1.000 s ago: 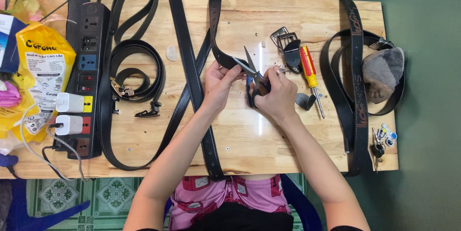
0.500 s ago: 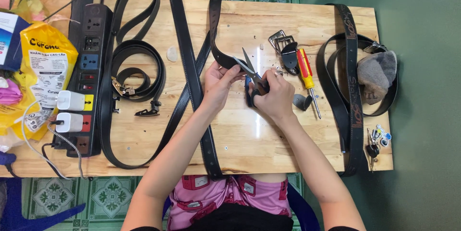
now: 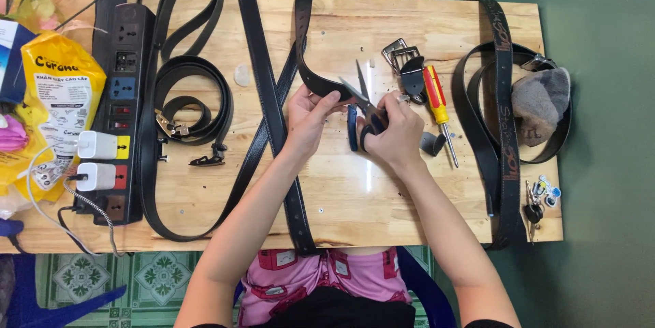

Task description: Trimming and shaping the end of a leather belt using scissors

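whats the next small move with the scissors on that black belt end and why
Probably close the blue-handled scissors: their blades stand open at the tip of the black leather belt, which the left hand pinches steady while the right hand grips the handles.

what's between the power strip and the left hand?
Head view: left of the left hand come two crossed black belts, then a coiled black belt, then the power strip.

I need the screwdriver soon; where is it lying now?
In the head view, the red and yellow screwdriver lies on the wooden table, just right of the right hand, beside the metal buckle.
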